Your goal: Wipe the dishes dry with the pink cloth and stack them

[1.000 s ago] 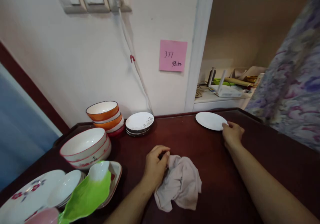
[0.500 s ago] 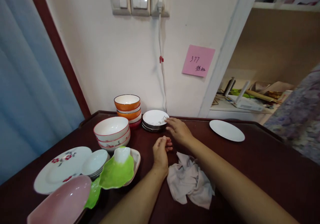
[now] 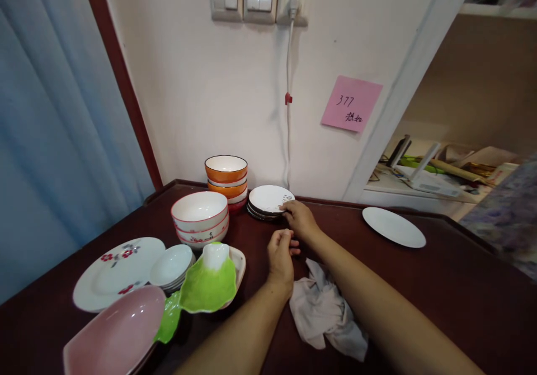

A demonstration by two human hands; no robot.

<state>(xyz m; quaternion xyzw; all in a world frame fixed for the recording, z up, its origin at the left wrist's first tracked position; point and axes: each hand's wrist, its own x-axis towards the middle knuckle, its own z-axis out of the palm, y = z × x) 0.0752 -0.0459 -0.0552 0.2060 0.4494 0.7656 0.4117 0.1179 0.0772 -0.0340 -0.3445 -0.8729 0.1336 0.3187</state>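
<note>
My right hand (image 3: 298, 218) reaches to the right edge of a small stack of plates, its fingers closed over the rim of the top white plate (image 3: 268, 199), which has a small grey floral print and a dark edge. Just below and nearer to me, my left hand (image 3: 281, 255) hovers over the table with fingers loosely bent and apart, holding nothing. A crumpled pale grey cloth (image 3: 325, 311) lies between my forearms. Left of the plates stands a stack of orange and white bowls (image 3: 226, 172).
Nearer on the left are white bowls with red rims (image 3: 200, 218), small white dishes (image 3: 170, 266), a flowered plate (image 3: 104, 280), a green leaf-shaped dish (image 3: 210, 285) and a pink dish (image 3: 117, 330). A white oval plate (image 3: 394, 227) lies far right. A wall cord (image 3: 288, 140) hangs behind.
My right hand has come onto the rim of the top plate. My left hand keeps nearly the same pose. The whole view has shifted, so everything appears further right.
</note>
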